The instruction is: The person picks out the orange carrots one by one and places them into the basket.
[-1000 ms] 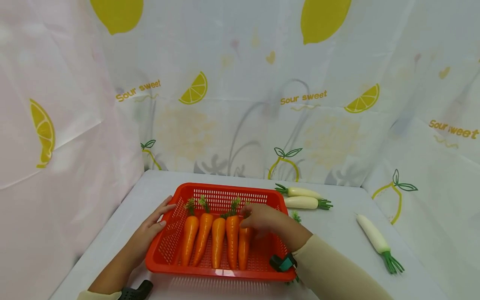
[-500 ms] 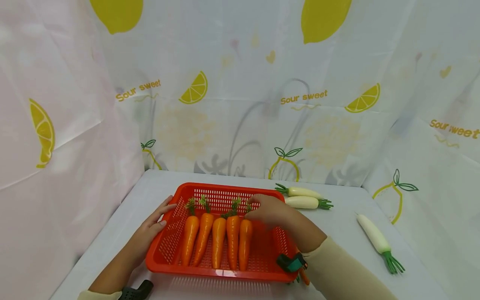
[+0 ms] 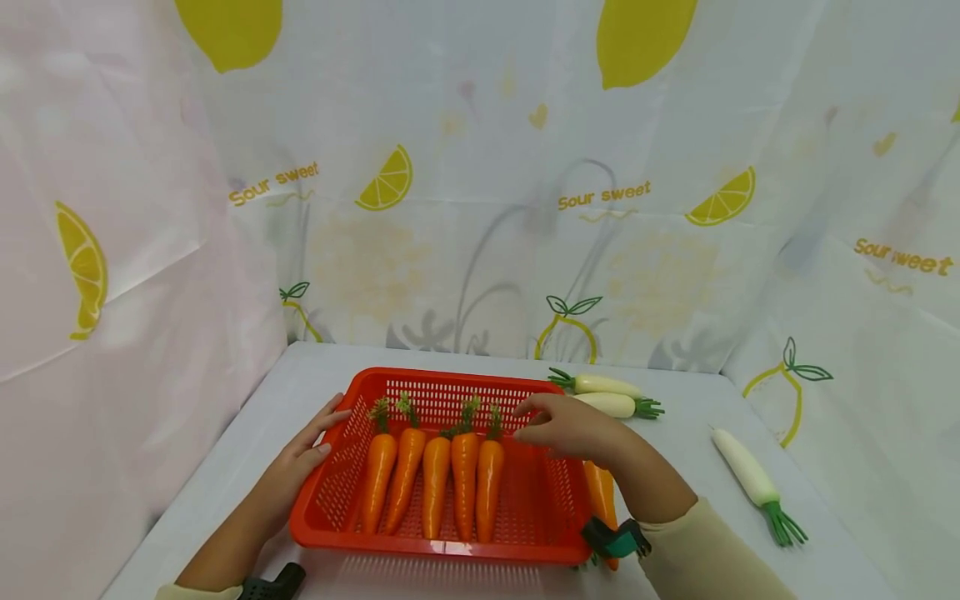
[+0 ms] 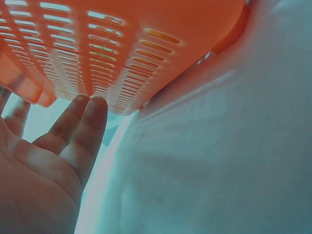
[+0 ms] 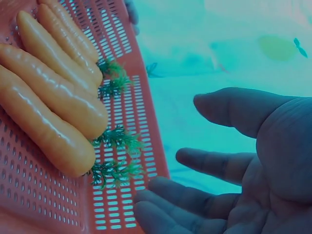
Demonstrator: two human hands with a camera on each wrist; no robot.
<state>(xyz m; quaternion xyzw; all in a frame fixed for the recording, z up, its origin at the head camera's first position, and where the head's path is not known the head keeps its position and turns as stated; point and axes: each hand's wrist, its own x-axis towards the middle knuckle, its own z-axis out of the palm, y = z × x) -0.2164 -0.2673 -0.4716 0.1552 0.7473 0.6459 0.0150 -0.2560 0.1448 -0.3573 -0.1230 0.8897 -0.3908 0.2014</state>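
A red perforated plastic basket [image 3: 525, 552] stands on the table. Inside it, several orange carrots [image 3: 435, 492] with green leafy tops lie side by side, tops toward the far wall. My left hand [image 3: 288, 471] rests at the basket's left rim; in the left wrist view its fairly straight fingertips [image 4: 97, 105] touch the slotted outer wall. Above the basket's right side is my right hand [image 3: 573, 427], fingers spread and loosely bent, with nothing between them. The right wrist view shows it apart from the carrots [image 5: 58, 131]. Another carrot [image 3: 602, 500] lies outside the basket, partly hidden by the right wrist.
Two white radishes [image 3: 607, 385] with green stems lie behind the basket's right corner, one partly covered by my right hand. A third white radish [image 3: 750, 471] lies at the table's right side. Lemon-printed cloth [image 3: 450, 250] surrounds the white table [image 3: 315, 367].
My right hand has let go of the rightmost carrot in the basket and moved up and right toward the rim. The carrot outside has come into fuller view. My left hand stays put.
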